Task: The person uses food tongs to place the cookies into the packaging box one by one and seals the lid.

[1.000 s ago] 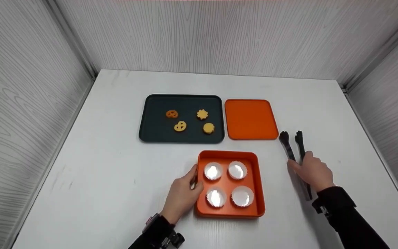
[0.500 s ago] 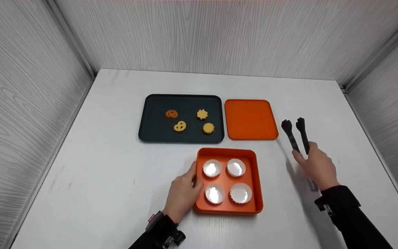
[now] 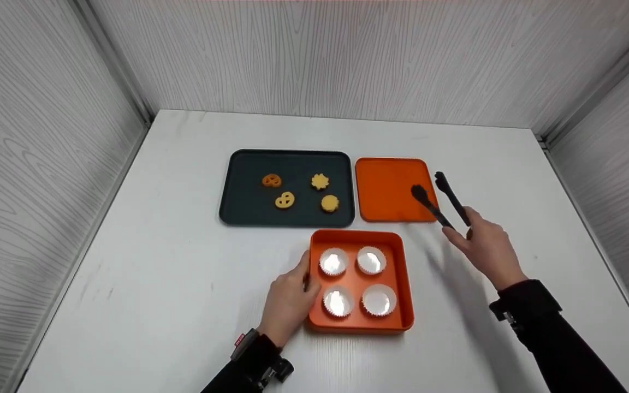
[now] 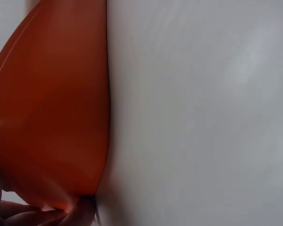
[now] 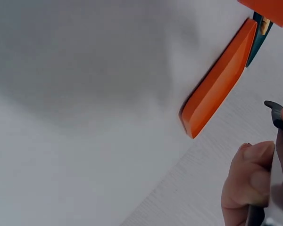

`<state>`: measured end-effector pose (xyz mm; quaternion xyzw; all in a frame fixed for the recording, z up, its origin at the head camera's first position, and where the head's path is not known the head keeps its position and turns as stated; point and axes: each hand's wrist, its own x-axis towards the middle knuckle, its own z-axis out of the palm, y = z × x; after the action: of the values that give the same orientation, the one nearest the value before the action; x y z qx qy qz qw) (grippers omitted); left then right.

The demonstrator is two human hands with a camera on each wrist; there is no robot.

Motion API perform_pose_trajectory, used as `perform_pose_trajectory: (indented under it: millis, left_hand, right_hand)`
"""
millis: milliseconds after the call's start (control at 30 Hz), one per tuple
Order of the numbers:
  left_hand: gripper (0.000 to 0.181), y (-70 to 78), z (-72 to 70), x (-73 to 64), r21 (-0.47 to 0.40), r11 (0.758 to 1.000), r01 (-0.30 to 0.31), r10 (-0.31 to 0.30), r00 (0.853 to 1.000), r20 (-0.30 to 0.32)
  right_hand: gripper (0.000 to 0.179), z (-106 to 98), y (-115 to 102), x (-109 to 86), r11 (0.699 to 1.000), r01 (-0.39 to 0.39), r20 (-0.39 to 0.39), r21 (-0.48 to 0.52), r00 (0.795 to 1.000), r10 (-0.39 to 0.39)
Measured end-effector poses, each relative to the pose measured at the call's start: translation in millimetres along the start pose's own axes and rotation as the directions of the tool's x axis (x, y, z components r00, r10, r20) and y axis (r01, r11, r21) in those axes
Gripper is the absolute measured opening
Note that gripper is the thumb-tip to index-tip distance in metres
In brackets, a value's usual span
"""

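Note:
On the white table, my left hand [image 3: 287,300] grips the left wall of a square orange box [image 3: 354,281], its thumb at the rim. Several white fluted baking cups [image 3: 372,260] stand inside the box. The left wrist view shows the box's outer wall [image 4: 61,94], with fingers [image 4: 80,213] against it at the bottom. My right hand [image 3: 489,251] holds black tongs [image 3: 451,197] above the table; their arms are spread apart with nothing between. One tong tip appears over the right part of a flat orange tray [image 3: 383,185].
Behind the box lies a dark green tray [image 3: 246,204] bearing a brown pretzel [image 3: 272,180], a pale pretzel [image 3: 285,200], a flower-shaped biscuit [image 3: 320,182] and a round biscuit [image 3: 330,203]. Wood-grained panels [image 3: 314,60] enclose the table at the back and sides.
My right hand has lifted the tongs and swung their tips away from me and left, towards the orange tray. My left hand and the box have shifted slightly away from me.

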<state>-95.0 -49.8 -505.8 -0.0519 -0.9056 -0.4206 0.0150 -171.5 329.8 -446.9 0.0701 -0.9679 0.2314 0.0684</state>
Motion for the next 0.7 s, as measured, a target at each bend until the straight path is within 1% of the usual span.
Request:
perform_pose_trajectory:
  millis: [167,300,467,600,700]
  left_hand:
    - [0.057,-0.9,0.4,1.8,0.021,1.000,-0.016,0.017,1.000,-0.025]
    - [0.057,-1.5,0.9,2.0,0.033,0.999,-0.036,0.037,0.998,-0.041]
    - [0.057,-0.9,1.3,2.3,0.024,0.999,-0.024,0.024,0.999,-0.034]
    - [0.057,-1.0,1.6,2.4,0.024,1.000,-0.015,0.016,0.999,-0.034]
    - [0.057,-1.4,1.4,2.2,0.029,0.999,-0.015,0.016,0.999,-0.036]
  right_hand:
    - [0.045,3,-14,7.7,0.996,0.089,0.028,-0.005,0.996,-0.088]
    - [0.049,2,-25,15.7,0.987,0.157,0.061,-0.023,0.986,-0.156]
    - [0.061,1,-38,26.6,0.970,0.235,0.118,-0.069,0.967,-0.226]
    - [0.068,1,-49,35.8,0.960,0.265,0.181,-0.087,0.952,-0.246]
    - [0.068,3,-59,44.1,0.959,0.270,0.241,-0.084,0.940,-0.243]
